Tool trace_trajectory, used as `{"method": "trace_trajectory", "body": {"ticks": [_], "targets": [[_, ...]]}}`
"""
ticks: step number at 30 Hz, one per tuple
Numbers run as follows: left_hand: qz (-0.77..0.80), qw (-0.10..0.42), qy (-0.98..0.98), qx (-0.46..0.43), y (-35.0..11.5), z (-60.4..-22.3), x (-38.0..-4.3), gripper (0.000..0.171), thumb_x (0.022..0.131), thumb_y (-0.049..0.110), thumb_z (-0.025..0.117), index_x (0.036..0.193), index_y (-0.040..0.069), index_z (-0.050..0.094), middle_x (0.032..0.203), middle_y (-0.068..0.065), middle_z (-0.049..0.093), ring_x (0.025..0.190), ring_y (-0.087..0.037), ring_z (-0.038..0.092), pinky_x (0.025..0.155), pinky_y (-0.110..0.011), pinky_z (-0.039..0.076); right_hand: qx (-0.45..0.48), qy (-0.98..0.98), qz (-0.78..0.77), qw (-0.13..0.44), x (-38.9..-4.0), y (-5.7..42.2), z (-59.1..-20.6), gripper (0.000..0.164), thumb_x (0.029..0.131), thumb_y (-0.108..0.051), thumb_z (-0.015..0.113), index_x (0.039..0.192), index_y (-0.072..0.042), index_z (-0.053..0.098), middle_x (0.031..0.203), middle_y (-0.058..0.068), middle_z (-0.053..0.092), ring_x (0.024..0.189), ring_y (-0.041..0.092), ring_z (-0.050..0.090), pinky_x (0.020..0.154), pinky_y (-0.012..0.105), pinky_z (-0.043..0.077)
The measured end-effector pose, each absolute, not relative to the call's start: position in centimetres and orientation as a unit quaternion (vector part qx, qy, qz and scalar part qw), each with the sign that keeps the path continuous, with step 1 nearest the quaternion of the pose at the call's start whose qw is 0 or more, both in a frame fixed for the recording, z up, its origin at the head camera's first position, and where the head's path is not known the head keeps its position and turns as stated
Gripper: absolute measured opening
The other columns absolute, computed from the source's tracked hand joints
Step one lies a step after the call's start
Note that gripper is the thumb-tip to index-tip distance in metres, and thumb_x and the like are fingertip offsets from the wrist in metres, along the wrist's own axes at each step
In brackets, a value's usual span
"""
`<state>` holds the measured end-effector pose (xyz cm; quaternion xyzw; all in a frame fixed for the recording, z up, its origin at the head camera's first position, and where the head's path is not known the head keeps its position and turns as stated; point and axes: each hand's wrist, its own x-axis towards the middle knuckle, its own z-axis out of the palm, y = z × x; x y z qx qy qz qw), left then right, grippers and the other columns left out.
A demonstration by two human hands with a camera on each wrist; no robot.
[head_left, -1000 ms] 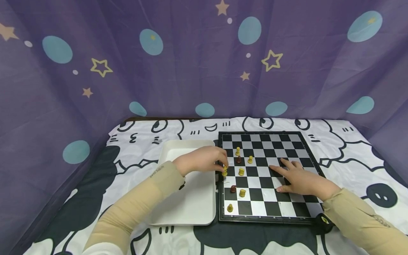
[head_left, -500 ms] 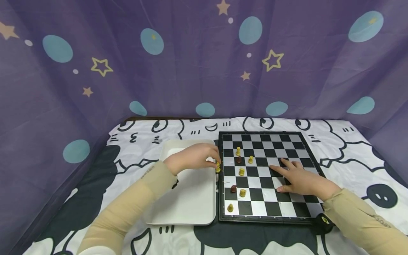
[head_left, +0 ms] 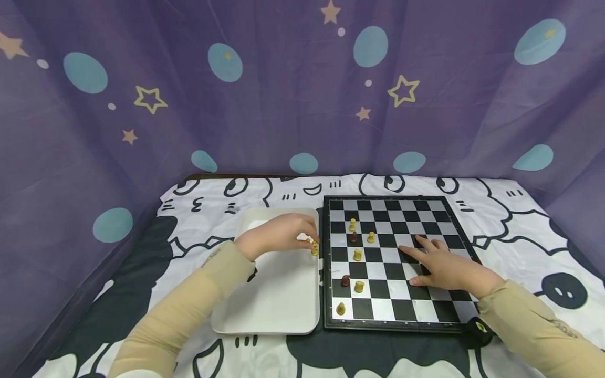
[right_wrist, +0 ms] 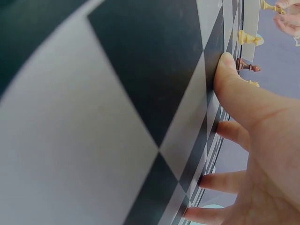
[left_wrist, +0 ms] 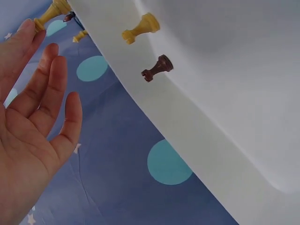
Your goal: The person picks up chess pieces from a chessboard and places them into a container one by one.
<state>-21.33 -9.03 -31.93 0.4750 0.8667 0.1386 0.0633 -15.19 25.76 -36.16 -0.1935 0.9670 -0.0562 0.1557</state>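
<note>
My left hand (head_left: 285, 233) pinches a yellow chess piece (head_left: 314, 250) over the right side of the white tray (head_left: 264, 315). In the left wrist view that piece (left_wrist: 52, 13) is between the thumb and fingertip, the other fingers loosely bent. A yellow chess piece (left_wrist: 141, 28) and a dark brown rook (left_wrist: 158, 68) stand in the tray. My right hand (head_left: 446, 266) rests on the chessboard (head_left: 394, 273) with its fingers spread; the right wrist view shows the fingertips touching the squares.
Several yellow pieces, one of them (head_left: 357, 255) mid-left, and two dark red ones (head_left: 345, 281) stand on the board's left columns. The tray lies directly left of the board on a cartoon-print cloth (head_left: 506, 210). A purple curtain (head_left: 283, 115) hangs behind.
My left hand has lifted the yellow chess piece from the board's left edge and carried it left, over the tray. The right hand stays in place.
</note>
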Motion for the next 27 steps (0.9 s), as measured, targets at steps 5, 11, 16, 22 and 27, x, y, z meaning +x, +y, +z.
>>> {"method": "trace_trajectory", "body": {"ticks": [5,11,16,22,27], "targets": [[0.134,0.061,0.867,0.477,-9.3,-32.4,-21.4,0.011,0.081,0.014,0.073,0.093,0.011,0.075,0.093,0.000,0.067,0.090,-0.016,0.064,0.084,-0.025,0.050,-0.193,0.967,-0.056,0.153,-15.2,25.7,-36.2,0.080,0.078,-0.058,0.064,0.142,-0.016,0.041,0.145,0.034,0.026,0.125,0.059,0.030,0.083,0.067,0.043],[0.125,0.061,0.860,0.490,-9.4,-33.1,-21.5,0.010,0.080,0.014,0.074,0.091,0.012,0.075,0.089,0.002,0.067,0.085,-0.012,0.062,0.081,-0.022,0.050,-0.191,0.968,-0.056,0.156,-15.3,25.7,-36.3,0.080,0.078,-0.059,0.063,0.142,-0.016,0.041,0.145,0.034,0.026,0.125,0.059,0.029,0.084,0.067,0.043],[0.113,0.066,0.864,0.487,-9.3,-33.5,-21.5,0.011,0.080,0.014,0.075,0.091,0.012,0.075,0.090,0.002,0.067,0.086,-0.012,0.063,0.082,-0.024,0.050,-0.190,0.967,-0.058,0.161,-15.3,25.7,-36.2,0.081,0.078,-0.059,0.063,0.143,-0.016,0.040,0.146,0.034,0.025,0.126,0.059,0.028,0.083,0.067,0.043],[0.089,0.071,0.870,0.480,-9.2,-34.0,-21.5,0.013,0.080,0.015,0.075,0.093,0.013,0.075,0.092,0.002,0.068,0.088,-0.014,0.063,0.084,-0.026,0.050,-0.192,0.966,-0.058,0.162,-15.3,25.8,-36.2,0.081,0.078,-0.059,0.063,0.143,-0.016,0.040,0.146,0.034,0.025,0.126,0.059,0.027,0.083,0.067,0.043],[0.065,0.068,0.871,0.482,-9.1,-34.4,-21.4,0.012,0.079,0.017,0.075,0.091,0.014,0.075,0.089,0.003,0.067,0.086,-0.013,0.062,0.082,-0.025,0.050,-0.191,0.966,-0.057,0.162,-15.3,25.9,-36.2,0.082,0.077,-0.061,0.062,0.142,-0.016,0.041,0.146,0.034,0.025,0.126,0.059,0.028,0.082,0.067,0.043]]}}
